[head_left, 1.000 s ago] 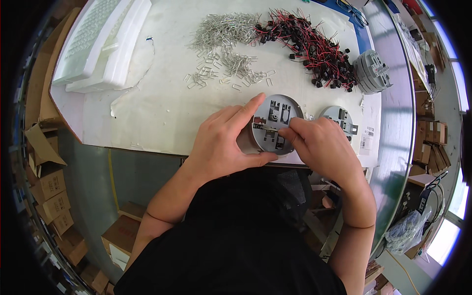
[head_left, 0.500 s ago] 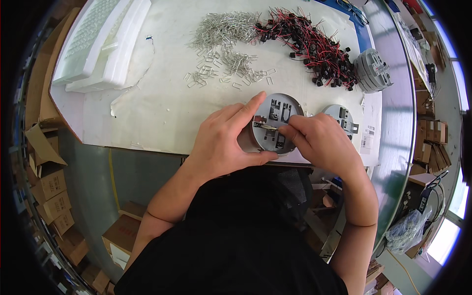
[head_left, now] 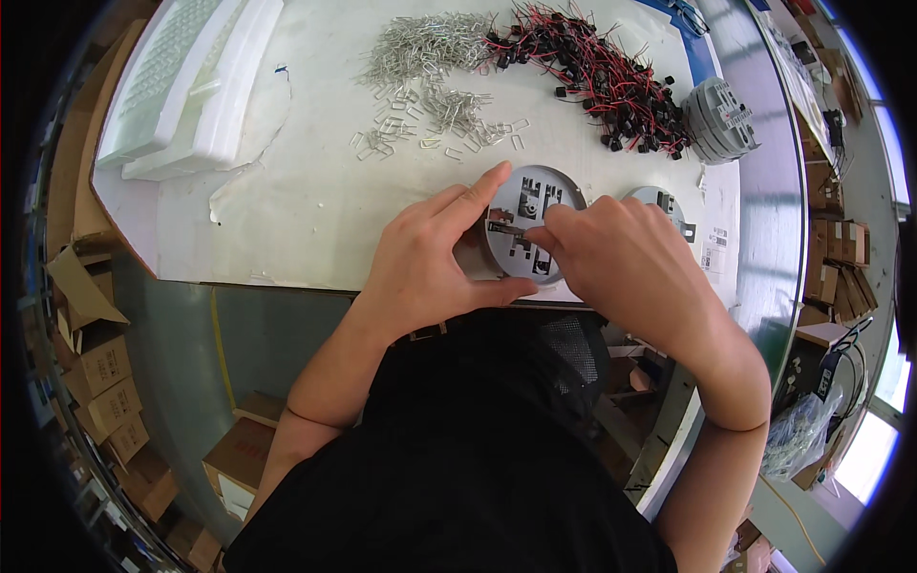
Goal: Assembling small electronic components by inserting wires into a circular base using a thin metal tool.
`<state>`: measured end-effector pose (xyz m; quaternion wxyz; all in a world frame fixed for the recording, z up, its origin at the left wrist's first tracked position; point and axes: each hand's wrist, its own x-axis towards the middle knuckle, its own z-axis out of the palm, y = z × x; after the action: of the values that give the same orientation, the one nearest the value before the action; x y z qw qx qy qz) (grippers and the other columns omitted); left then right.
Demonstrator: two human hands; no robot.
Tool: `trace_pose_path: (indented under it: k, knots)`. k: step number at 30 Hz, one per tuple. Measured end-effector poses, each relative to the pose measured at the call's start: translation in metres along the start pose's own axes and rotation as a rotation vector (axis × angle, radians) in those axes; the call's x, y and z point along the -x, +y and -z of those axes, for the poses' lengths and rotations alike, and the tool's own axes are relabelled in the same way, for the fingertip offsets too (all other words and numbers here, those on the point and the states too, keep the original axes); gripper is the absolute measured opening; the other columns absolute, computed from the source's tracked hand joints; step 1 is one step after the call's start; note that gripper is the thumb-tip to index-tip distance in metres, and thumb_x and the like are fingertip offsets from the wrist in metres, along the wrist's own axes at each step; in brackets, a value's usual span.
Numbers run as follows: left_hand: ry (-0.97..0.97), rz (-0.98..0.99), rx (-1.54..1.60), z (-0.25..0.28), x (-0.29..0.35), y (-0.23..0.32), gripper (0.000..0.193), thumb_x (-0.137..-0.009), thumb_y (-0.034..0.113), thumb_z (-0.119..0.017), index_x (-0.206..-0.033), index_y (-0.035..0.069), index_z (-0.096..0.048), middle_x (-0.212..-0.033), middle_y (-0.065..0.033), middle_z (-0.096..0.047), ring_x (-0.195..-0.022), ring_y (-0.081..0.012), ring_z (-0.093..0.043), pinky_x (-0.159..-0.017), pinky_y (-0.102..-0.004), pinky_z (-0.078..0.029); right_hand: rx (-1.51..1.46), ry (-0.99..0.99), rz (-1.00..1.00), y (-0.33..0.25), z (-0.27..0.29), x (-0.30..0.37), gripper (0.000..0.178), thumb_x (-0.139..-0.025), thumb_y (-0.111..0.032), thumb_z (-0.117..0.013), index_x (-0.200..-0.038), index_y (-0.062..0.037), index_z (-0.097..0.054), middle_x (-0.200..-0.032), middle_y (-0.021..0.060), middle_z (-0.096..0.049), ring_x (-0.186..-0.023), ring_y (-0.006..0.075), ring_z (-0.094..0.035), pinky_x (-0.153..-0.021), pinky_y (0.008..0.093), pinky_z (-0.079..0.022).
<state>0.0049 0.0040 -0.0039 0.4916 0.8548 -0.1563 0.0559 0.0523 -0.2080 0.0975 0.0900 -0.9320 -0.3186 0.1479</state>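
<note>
Near the centre of the frame, the left hand (head_left: 430,248) is curving its spread thumb and forefinger around the outer wall of a round grey housing (head_left: 508,257), gripping it at the near edge of the white table (head_left: 315,224). The right hand (head_left: 626,263) is reaching over the housing's right side, its fingers closing together with the thumb and pinching the end of a slim piece (head_left: 511,230) among the black fittings inside; exactly what kind of piece it is, I cannot tell. Just right of the housing, a second grey disc (head_left: 646,194) is lying partly hidden behind the right hand. At the upper centre, bent metal clips (head_left: 430,48) are lying in a loose pile, touching a heap of black parts with red wires (head_left: 621,81) that is stretching toward the upper right. Just beside the heap's lower end, a stack of grey round parts (head_left: 718,119) is standing. White foam trays (head_left: 229,105) are resting in the upper left, and cardboard boxes (head_left: 115,406) are standing along the frame's left side. At the lower right, a clear plastic bag (head_left: 793,439) is hanging in crumpled folds.
</note>
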Motion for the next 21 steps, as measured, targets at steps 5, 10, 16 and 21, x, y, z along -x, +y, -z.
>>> trace_pose_path:
  k: [5, 10, 16, 21]
  knots:
    - [0.025, -0.032, -0.006, -0.002, 0.002, -0.001, 0.106, -0.065, 0.037, -0.100, -0.157, 0.008, -0.056, -0.099, -0.0087, -0.070, -0.085, -0.0280, -0.070, -0.079, -0.0402, -0.058, -0.120, 0.047, -0.010, 0.010, -0.012, 0.000, 0.029, -0.103, -0.027, -0.069, -0.083, -0.0063, -0.068, -0.065, 0.0199, -0.063, -0.065, 0.0456, -0.063, -0.061, 0.0558, -0.049]
    - [0.012, -0.037, 0.000, -0.002, 0.000, -0.002, 0.106, -0.065, 0.036, -0.100, -0.157, 0.008, -0.055, -0.099, -0.0086, -0.070, -0.085, -0.0281, -0.070, -0.078, -0.0401, -0.058, -0.163, 0.020, -0.023, 0.011, -0.013, 0.000, 0.028, -0.103, -0.026, -0.069, -0.083, -0.0065, -0.068, -0.063, 0.0196, -0.062, -0.065, 0.0455, -0.064, -0.060, 0.0543, -0.049]
    - [0.002, -0.030, 0.016, -0.003, -0.002, -0.001, 0.107, -0.065, 0.032, -0.101, -0.158, 0.008, -0.055, -0.100, -0.0084, -0.070, -0.084, -0.0279, -0.070, -0.076, -0.0399, -0.058, 0.158, -0.065, 0.116, -0.013, 0.005, -0.006, 0.026, -0.103, -0.022, -0.068, -0.085, -0.0031, -0.067, -0.064, 0.0182, -0.062, -0.067, 0.0430, -0.066, -0.059, 0.0495, -0.050]
    - [0.021, 0.000, 0.078, -0.005, -0.003, -0.003, 0.107, -0.064, 0.030, -0.102, -0.158, 0.009, -0.055, -0.101, -0.0079, -0.071, -0.082, -0.0256, -0.070, -0.075, -0.0383, -0.059, 0.269, -0.090, 0.173, -0.015, 0.013, -0.007, 0.023, -0.099, -0.016, -0.070, -0.082, -0.0005, -0.067, -0.065, 0.0180, -0.064, -0.066, 0.0410, -0.067, -0.058, 0.0479, -0.051]
